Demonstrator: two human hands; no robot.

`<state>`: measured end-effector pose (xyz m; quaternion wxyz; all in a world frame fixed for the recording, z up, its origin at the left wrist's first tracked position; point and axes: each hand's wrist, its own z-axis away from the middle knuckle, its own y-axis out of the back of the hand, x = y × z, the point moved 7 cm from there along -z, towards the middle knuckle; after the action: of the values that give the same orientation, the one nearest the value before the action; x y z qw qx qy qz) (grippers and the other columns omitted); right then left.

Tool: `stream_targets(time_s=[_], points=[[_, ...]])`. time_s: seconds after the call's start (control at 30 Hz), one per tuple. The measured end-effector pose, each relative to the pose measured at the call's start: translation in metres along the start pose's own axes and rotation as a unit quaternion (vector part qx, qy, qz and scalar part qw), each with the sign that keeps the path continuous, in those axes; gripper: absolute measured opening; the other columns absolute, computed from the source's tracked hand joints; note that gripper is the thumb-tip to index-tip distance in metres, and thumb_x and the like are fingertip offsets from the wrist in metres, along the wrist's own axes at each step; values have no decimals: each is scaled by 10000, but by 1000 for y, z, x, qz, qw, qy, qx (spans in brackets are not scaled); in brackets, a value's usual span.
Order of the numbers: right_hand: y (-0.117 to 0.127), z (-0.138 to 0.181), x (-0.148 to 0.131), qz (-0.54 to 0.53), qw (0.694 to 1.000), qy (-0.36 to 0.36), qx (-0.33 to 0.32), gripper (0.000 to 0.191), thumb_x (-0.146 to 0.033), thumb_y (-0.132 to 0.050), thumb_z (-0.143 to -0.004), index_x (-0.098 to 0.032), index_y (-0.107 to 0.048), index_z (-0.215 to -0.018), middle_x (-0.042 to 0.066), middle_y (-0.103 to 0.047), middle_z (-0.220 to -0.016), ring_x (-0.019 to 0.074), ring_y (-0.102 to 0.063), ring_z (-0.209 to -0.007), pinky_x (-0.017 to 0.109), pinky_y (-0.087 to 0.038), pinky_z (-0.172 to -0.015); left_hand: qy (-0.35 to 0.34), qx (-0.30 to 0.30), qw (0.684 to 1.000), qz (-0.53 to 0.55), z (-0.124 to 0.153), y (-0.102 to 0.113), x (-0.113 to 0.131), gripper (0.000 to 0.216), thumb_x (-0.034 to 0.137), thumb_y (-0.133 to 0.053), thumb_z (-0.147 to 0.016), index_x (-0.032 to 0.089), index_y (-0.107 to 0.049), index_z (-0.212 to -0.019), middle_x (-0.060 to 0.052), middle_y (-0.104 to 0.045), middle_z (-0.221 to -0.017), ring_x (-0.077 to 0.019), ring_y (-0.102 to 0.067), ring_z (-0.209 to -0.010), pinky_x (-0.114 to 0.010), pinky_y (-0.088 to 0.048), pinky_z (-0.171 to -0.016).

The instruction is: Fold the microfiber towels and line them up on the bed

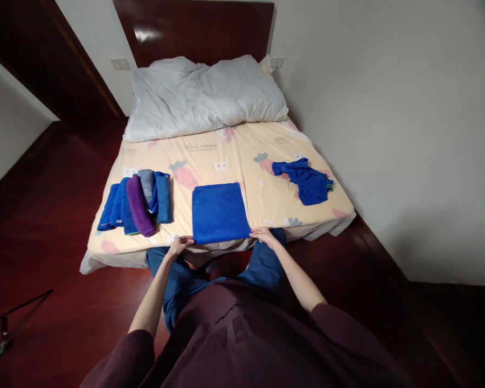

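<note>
A blue towel (pixel 220 212), folded into a flat square, lies at the near edge of the bed. My left hand (pixel 181 245) pinches its near left corner, and my right hand (pixel 263 235) pinches the near right corner. Left of it sits a row of rolled towels: several blue ones (pixel 117 207), a purple one (pixel 139 207) and a grey one (pixel 146 186). To the right, a crumpled blue towel (pixel 307 180) lies in a loose heap.
The bed (pixel 210 161) has a pale yellow sheet with carrot prints. A white quilt (pixel 206 97) is bunched against the dark headboard (pixel 198 29). A wall (pixel 388 134) stands close on the right. A black stand (pixel 4 328) is on the floor at left.
</note>
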<state>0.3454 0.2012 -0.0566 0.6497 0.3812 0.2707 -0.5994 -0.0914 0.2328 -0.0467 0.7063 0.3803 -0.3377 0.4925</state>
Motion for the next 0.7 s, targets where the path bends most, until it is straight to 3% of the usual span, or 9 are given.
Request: stream_targets(time_s=[0.27, 0.5, 0.7], points=[[-6, -31, -32, 28, 1000, 10, 0, 337, -341, -902, -652, -134, -782, -890, -6, -663, -607, 64, -375, -475, 195, -251, -432, -2, 32, 999, 7, -40, 0, 36, 646, 595, -951, -379, 151, -745, -801, -121, -779, -891, -317, -718, -980, -379, -551, -878], [-4, -79, -78, 39, 999, 26, 21, 314, -385, -880, -651, -160, -800, -856, 35, -737, -760, 103, -500, -607, 205, -321, -509, -19, 66, 998, 0, -102, 13, 60, 529, 576, -925, -470, 166, -755, -757, -103, -778, -840, -285, -709, -889, -345, -536, -797], [-7, -136, -112, 36, 998, 28, 49, 285, -369, -843, -673, -155, -786, -852, 10, -706, -712, 98, -496, -595, 204, -324, -519, 0, 105, 994, -4, -161, 24, 81, 504, 551, -893, -508, 150, -758, -783, -72, -746, -749, -202, -656, -684, -294, -495, -654]])
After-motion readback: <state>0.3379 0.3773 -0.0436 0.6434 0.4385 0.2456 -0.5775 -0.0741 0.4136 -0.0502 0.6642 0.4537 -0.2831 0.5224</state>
